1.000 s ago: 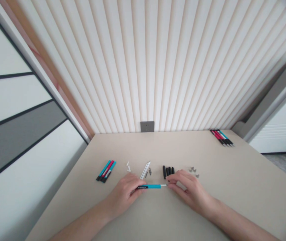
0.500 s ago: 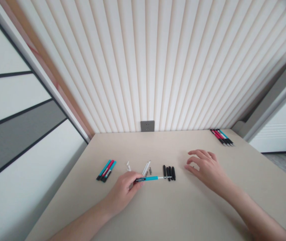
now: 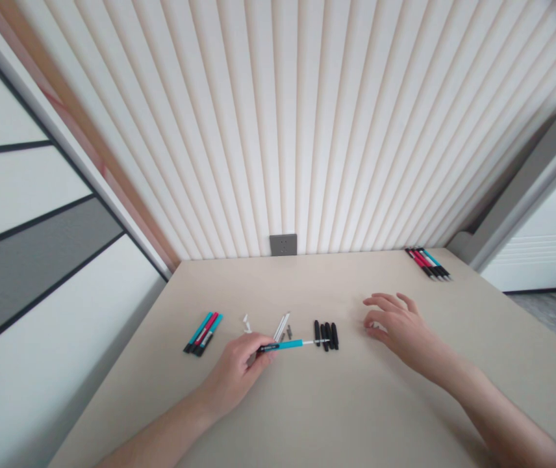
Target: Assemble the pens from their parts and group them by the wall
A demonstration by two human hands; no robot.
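Fingers (image 3: 254, 345) of the left hand (image 3: 232, 377) curl together and clamp a teal-barrelled pen (image 3: 285, 345) near its black end. The pen's slim white tip section points right, its end just beside a row of short matte black pen parts (image 3: 325, 336). The right hand (image 3: 401, 327) holds nothing and sits well to the right of that row, its fingers (image 3: 380, 301) curved and loosely apart.

Around the pen, the pale matte tabletop (image 3: 356, 409) carries small groups of parts. Slender white tubes (image 3: 281, 327) and tiny grey metal pieces (image 3: 288, 333) lie just beyond the left hand's knuckles, with small white plastic clips (image 3: 246, 324) further left. Beyond those lies a tight bundle of three teal and red pens (image 3: 202, 333). Another bundle of red, teal and black pens (image 3: 427, 263) lies in the far right corner of the table.

Behind the table rises a ribbed cream wall panel (image 3: 282, 130) with a square grey wall socket (image 3: 282, 244) at its foot. A smooth white-and-grey sliding panel (image 3: 29, 195) runs along the left side, and a grey door frame (image 3: 526, 188) stands at the right.
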